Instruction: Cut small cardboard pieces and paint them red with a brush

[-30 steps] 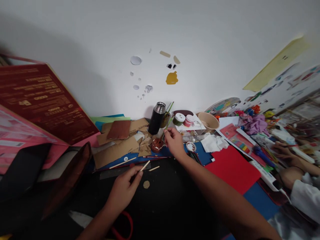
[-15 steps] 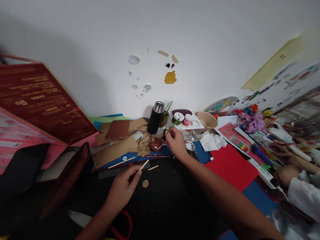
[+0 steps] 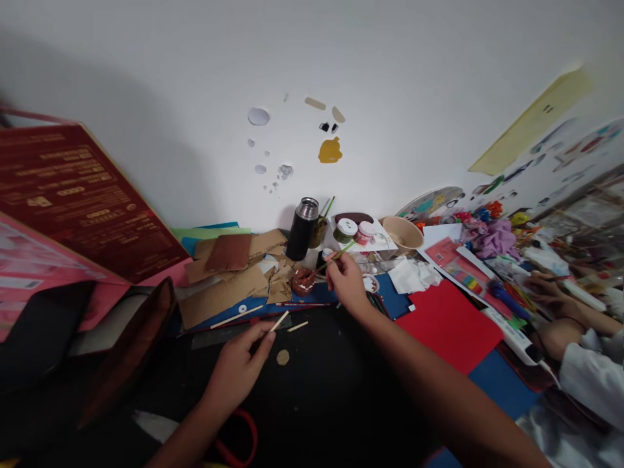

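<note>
While left hand (image 3: 240,365) pinches pale stick (image 3: 279,321), right hand (image 3: 348,281) pinches paintbrush (image 3: 348,247); both grips narrow.

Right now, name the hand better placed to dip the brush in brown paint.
Likely right hand: it holds the green brush, tip at the brown paint jar; left hand holds a thin stick.
</note>
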Motion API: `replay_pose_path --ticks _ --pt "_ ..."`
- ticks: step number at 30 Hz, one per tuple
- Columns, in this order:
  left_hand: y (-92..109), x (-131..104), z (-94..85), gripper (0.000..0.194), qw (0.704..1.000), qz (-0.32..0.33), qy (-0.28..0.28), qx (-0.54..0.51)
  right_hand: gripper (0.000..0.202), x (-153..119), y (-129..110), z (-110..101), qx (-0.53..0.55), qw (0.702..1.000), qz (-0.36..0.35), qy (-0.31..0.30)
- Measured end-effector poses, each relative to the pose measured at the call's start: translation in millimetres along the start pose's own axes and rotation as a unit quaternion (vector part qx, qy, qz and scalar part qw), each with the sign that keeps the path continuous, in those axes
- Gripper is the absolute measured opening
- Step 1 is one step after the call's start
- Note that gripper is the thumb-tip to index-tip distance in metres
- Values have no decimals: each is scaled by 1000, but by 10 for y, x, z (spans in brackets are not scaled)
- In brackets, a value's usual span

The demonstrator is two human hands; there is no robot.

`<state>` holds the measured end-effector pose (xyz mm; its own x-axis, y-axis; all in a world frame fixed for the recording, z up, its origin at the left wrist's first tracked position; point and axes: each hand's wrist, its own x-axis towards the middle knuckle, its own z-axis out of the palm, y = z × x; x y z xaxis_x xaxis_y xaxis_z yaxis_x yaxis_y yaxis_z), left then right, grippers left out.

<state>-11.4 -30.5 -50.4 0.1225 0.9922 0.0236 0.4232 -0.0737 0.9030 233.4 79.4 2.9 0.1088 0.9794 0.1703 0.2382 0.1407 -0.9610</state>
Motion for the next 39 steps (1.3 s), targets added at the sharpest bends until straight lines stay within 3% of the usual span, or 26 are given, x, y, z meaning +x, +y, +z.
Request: replay_pose_path --ticks 10,18,25,30,39 --pt "29 7 -9 36 1000 -6 -1 1 25 -102 38 -135 63 997 41 2" --pt "45 10 -16 38 1000 -6 -6 6 41 -156 89 -193 20 999 33 -32" --pt "34 6 -11 38 1000 -7 -6 1 33 -184 76 -165 -40 998 -37 -20" --pt "19 9 -2 40 1000 -12 -5 4 30 -221 102 -165 -39 998 -26 -45" --pt "40 13 -15 39 1000 -7 -3 8 30 -205 87 -203 -12 999 -20 -27"
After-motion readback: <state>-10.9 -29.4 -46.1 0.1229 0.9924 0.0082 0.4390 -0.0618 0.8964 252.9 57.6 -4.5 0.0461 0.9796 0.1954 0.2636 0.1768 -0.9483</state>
